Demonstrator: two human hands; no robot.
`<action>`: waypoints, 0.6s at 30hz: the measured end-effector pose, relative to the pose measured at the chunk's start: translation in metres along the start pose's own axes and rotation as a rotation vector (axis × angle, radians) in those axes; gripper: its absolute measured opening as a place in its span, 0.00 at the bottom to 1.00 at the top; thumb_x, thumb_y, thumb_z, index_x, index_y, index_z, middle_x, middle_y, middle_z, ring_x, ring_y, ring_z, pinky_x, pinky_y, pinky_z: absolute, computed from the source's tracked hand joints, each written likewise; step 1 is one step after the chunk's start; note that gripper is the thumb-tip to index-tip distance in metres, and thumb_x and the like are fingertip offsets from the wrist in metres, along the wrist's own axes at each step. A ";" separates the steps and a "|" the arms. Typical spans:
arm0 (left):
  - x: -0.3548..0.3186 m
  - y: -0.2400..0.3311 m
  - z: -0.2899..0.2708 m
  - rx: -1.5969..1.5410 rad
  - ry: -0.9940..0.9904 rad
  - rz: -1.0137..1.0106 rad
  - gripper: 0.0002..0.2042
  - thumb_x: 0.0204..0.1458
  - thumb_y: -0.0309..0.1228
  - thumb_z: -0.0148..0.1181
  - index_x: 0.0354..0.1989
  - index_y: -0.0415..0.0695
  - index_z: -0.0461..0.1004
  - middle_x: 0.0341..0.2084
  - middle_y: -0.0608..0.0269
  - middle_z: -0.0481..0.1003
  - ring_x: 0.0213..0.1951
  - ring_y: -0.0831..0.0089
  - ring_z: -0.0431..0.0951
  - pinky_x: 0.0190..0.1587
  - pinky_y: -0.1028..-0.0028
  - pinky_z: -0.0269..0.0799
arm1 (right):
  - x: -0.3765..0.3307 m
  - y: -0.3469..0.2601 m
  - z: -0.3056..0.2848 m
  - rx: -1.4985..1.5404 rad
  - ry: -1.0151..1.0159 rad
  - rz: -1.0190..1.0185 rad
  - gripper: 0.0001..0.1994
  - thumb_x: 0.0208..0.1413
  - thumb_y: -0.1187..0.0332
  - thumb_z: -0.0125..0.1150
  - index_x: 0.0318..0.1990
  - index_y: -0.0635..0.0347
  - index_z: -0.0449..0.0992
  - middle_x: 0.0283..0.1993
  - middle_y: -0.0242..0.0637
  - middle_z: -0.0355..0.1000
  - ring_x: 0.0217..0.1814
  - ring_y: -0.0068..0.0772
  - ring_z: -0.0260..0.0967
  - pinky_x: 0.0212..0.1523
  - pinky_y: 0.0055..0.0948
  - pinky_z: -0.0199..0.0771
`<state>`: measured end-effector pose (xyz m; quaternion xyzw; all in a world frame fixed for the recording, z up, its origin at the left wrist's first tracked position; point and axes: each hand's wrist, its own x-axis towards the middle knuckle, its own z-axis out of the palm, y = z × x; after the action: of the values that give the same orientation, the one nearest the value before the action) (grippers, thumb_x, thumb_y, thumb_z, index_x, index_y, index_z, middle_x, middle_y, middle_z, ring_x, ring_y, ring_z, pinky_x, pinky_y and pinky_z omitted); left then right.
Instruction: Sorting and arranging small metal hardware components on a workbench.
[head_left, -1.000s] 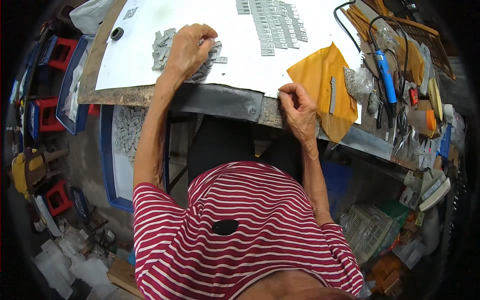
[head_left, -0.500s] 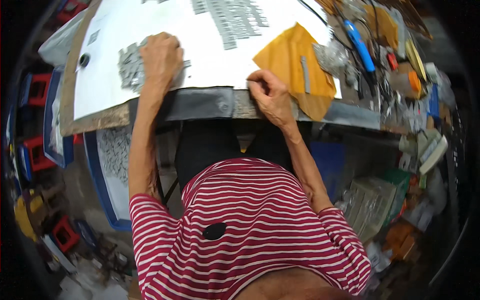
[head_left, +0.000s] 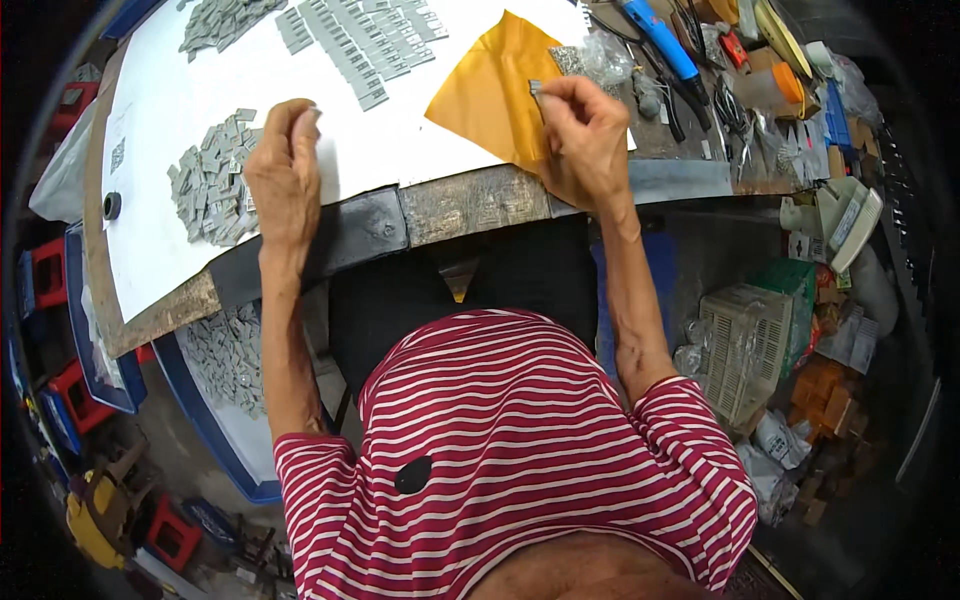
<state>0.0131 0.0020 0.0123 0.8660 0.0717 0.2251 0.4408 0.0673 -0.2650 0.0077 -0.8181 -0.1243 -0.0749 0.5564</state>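
Observation:
My left hand (head_left: 285, 170) is raised at the right side of a loose pile of small flat grey pieces (head_left: 215, 175). Its thumb and fingers are pinched together; whatever is between them is too small to make out. Over the orange-yellow sheet (head_left: 485, 100), my right hand (head_left: 592, 140) pinches at a small grey piece (head_left: 535, 88). The fingers hide most of that spot. Farther back, grey pieces lie side by side in neat slanting rows (head_left: 355, 50) on the white paper (head_left: 370, 150).
Another grey heap (head_left: 225, 22) lies at the far left, and a black ring (head_left: 111, 206) near the left edge. To the right are a blue-handled tool (head_left: 660, 40), a clear plastic bag (head_left: 600, 62) and clutter. A blue tray of grey pieces (head_left: 225, 360) sits below the table.
My right hand has gone from the table's front edge onto the orange-yellow sheet, at the grey piece. My left hand has come off the pile, pinched. The whole view has shifted.

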 end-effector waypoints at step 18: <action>-0.031 0.009 0.028 -0.151 -0.097 0.066 0.05 0.50 0.23 0.53 0.34 0.36 0.73 0.27 0.56 0.74 0.28 0.70 0.75 0.30 0.76 0.69 | 0.045 0.029 -0.012 -0.571 -0.280 -0.439 0.04 0.48 0.76 0.52 0.32 0.65 0.69 0.30 0.43 0.67 0.31 0.46 0.68 0.31 0.38 0.68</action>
<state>-0.0024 -0.0340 -0.0055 0.8421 0.0045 0.2020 0.5000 0.1195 -0.2811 -0.0021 -0.8963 -0.3455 -0.1113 0.2547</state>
